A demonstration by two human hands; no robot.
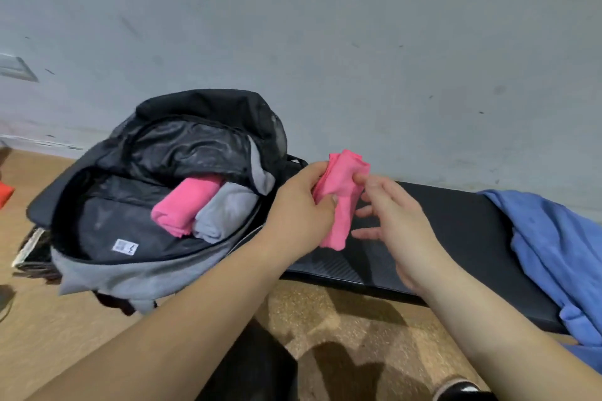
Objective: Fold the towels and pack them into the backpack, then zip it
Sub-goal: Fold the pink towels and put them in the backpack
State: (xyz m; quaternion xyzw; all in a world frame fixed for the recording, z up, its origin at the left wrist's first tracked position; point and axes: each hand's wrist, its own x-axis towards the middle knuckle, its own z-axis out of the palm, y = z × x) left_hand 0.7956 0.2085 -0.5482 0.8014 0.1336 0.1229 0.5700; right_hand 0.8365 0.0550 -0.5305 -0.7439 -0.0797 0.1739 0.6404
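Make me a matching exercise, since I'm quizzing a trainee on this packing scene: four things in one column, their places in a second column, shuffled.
Things:
1. folded grey towel
2. blue cloth
3. backpack
4. pink towel outside the backpack

Places:
A. in the left hand's grip
B. inside the open backpack
C. right end of the black bench
D. left end of the bench, unzipped

Pairs: 1-B, 2-C, 3-D, 4-A

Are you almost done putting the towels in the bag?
About halfway. Done: a folded pink towel and a grey towel already sit inside the open backpack. In hand: the left hand grips another folded pink towel, with the right hand open beside it. Left: a blue cloth lies unfolded on the black bench, and the backpack is not yet zipped.
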